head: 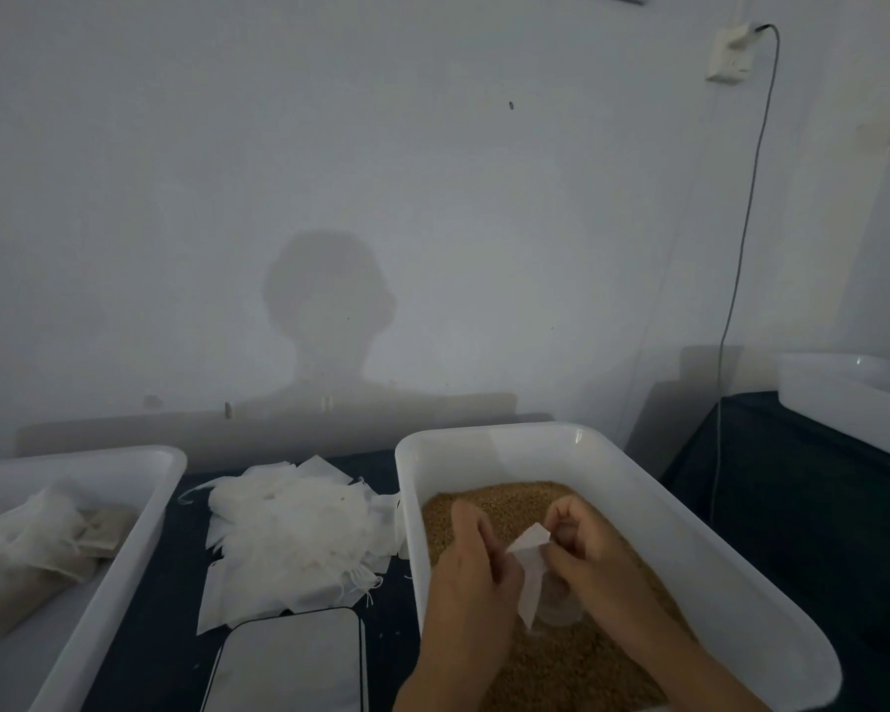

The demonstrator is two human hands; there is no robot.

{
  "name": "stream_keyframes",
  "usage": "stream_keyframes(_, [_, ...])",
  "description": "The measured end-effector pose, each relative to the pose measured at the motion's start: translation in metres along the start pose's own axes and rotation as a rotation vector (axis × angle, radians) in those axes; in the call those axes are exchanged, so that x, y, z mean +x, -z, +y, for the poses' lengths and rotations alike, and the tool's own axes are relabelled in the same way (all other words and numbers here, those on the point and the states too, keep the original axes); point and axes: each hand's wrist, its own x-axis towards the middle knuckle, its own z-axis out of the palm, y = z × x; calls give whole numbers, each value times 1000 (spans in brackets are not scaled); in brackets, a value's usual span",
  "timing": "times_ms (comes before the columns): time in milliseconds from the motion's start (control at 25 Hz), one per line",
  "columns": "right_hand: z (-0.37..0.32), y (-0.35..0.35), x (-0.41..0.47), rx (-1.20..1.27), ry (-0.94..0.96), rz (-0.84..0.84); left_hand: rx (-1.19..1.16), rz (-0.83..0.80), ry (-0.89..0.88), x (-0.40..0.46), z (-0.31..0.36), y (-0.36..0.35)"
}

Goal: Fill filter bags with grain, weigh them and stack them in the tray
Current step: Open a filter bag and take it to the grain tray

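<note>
Both hands pinch one empty white filter bag [530, 567] by its top: left hand [471, 573] on the left edge, right hand [594, 552] on the right, held just above the brown grain [509, 501] inside a white tub [638, 485]; a small clear cup [561, 603] sits under the right hand. Left of the grip, a loose pile of empty bags [289, 526] lies on the dark table, with a flat scale [289, 665] nearer the person. Farther left, a white tray [140, 526] holds filled bags [47, 547].
</note>
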Motion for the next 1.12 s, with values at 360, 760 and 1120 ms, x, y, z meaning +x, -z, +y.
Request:
stream_keyframes(360, [4,1,3,3,-180,-107,323,-120,-174,-1,0,-4])
stream_keyframes(760, [24,23,11,-1094,-252,-304,445,-112,69,-1,-1,-3])
stream_keyframes(1120, [-2,43,38,-1215,-255,-272,510,-202,146,-1,4,-3])
